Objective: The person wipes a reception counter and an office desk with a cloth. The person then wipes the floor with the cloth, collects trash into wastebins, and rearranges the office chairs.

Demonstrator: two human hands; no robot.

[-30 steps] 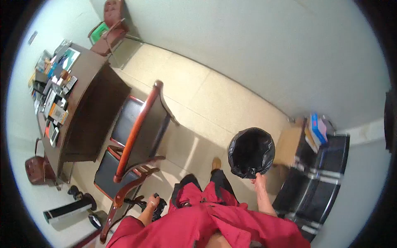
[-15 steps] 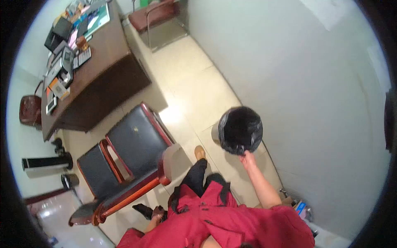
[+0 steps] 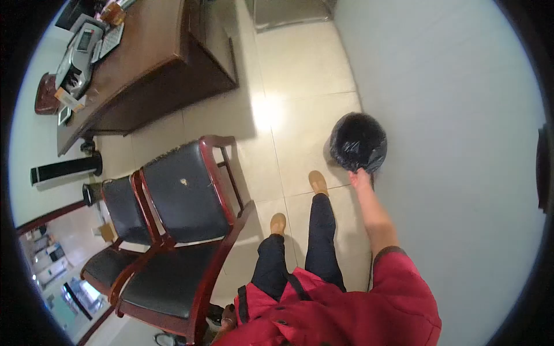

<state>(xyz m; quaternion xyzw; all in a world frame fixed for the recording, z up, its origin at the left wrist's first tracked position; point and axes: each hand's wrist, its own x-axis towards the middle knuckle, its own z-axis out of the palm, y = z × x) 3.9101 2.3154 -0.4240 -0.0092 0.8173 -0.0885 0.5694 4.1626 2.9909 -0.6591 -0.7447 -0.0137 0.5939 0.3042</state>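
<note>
My right hand (image 3: 360, 177) is closed on the near rim of a round trash bin (image 3: 359, 142), lined with a black plastic bag that folds over its edge. The bin is beside the wall, opening upward; whether its base touches the floor I cannot tell. Low in the view, my left hand (image 3: 229, 315) hangs by the chair's armrest, partly hidden by my red sleeve. Its fingers seem curled beside something black (image 3: 214, 313), whose kind I cannot make out.
Wooden chairs with black padding (image 3: 183, 193) stand on my left. Beyond them is a brown desk (image 3: 147, 46) carrying a grey machine (image 3: 82, 55). A pale wall (image 3: 450, 161) runs along my right, and another chair (image 3: 291, 12) is at the far end of the tiled floor (image 3: 306, 69).
I have stepped forward along the wall, and both shoes now show. The bin has moved ahead with my right hand and looks smaller and lower. The chairs fill more of the left side.
</note>
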